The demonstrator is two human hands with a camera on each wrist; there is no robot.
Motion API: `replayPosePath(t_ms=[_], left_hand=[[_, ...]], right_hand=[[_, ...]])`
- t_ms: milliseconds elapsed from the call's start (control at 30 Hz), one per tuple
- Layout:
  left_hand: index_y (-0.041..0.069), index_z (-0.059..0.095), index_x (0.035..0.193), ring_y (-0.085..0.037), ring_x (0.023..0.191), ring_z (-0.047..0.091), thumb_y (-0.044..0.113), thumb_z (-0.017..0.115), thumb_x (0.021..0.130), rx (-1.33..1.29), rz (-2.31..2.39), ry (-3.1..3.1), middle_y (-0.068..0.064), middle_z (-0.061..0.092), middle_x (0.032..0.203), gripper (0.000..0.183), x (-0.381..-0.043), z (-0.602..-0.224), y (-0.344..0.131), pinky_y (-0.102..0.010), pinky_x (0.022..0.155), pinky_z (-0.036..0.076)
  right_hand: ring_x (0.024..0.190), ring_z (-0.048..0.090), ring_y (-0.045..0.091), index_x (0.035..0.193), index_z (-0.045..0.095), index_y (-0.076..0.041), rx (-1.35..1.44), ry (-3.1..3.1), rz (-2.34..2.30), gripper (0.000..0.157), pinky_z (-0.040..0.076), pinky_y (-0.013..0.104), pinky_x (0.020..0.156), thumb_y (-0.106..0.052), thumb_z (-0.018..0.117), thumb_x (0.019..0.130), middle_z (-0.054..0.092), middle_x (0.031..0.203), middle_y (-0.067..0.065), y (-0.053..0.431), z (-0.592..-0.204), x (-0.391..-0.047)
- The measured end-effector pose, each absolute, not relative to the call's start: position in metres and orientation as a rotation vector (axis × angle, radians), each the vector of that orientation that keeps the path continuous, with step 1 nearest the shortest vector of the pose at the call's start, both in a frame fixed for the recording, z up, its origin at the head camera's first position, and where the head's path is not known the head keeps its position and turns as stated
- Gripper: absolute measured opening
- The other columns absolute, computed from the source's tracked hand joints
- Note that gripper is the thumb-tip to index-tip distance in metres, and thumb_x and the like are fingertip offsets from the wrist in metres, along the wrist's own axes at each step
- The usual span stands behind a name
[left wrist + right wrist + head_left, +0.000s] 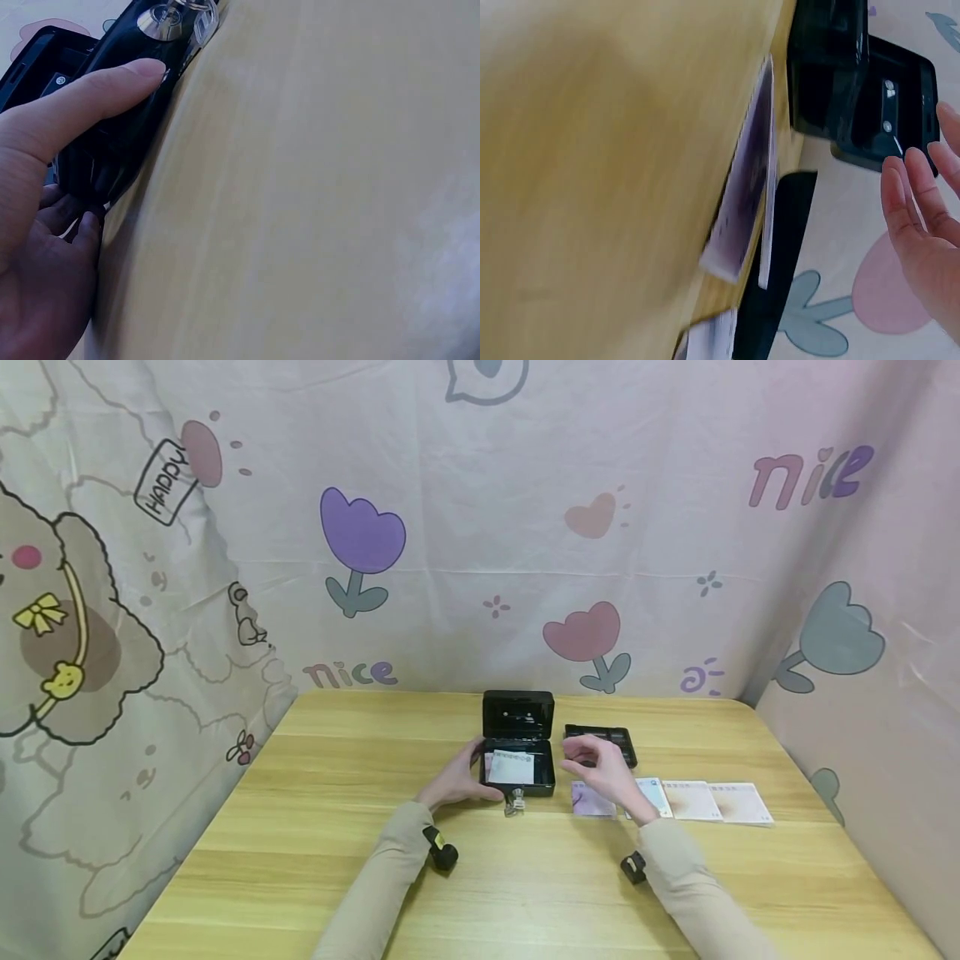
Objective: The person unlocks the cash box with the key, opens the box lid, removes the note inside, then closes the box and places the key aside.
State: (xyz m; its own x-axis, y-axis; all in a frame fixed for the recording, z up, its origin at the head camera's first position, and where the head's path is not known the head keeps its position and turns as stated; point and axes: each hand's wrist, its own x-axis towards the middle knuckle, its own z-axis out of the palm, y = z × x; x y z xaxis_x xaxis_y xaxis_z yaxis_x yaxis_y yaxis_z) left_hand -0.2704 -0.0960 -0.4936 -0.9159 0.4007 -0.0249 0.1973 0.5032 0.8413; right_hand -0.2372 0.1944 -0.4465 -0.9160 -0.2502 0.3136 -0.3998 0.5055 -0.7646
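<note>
Transferring banknotes between the black cash box (542, 790) and the row of notes (693, 802) beside the right wrist is judged to be the step in hand; its direction cannot be told. Notes (513, 768) lie in the raised-lid box, between the hands. For the next move, a light edge pinch by the right hand (602, 767) seems called for, the box being steadied. The box is gripped by the left hand (462, 781), thumb on its front; the right is held relaxed, nothing grasped, near the black tray (628, 747).
</note>
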Motion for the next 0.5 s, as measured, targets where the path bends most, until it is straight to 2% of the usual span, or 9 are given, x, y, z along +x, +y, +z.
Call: replayPosePath(t_ms=[200,400,500], left_hand=[[-0.001,0.016,0.159,-0.042,0.151,0.030,0.027,0.093,0.069,0.507,1.390,2.524,-0.025,0.022,0.165,0.122,-0.270,-0.493,-0.096,-0.052,0.126,0.029],[-0.002,0.016,0.159,-0.042,0.152,0.029,0.025,0.093,0.070,0.502,1.421,2.503,-0.026,0.023,0.165,0.121,-0.271,-0.494,-0.096,-0.051,0.126,0.028],[-0.002,0.016,0.159,-0.042,0.152,0.029,0.024,0.093,0.070,0.511,1.430,2.494,-0.026,0.025,0.164,0.120,-0.271,-0.494,-0.096,-0.051,0.126,0.028]], right_hand=[[0.097,0.071,0.027,0.120,0.068,0.004,0.622,-2.582,1.447,0.035,0.060,0.026,0.086,-0.010,0.076,0.089,0.072,0.114,0.022,0.182,-0.449,-0.242],[0.105,0.069,0.035,0.122,0.067,0.004,0.627,-2.618,1.531,0.036,0.060,0.043,0.093,-0.010,0.074,0.090,0.069,0.122,0.026,0.168,-0.444,-0.243],[0.106,0.069,0.033,0.123,0.067,0.003,0.643,-2.621,1.553,0.037,0.059,0.043,0.094,-0.012,0.074,0.090,0.069,0.123,0.025,0.164,-0.449,-0.249]])
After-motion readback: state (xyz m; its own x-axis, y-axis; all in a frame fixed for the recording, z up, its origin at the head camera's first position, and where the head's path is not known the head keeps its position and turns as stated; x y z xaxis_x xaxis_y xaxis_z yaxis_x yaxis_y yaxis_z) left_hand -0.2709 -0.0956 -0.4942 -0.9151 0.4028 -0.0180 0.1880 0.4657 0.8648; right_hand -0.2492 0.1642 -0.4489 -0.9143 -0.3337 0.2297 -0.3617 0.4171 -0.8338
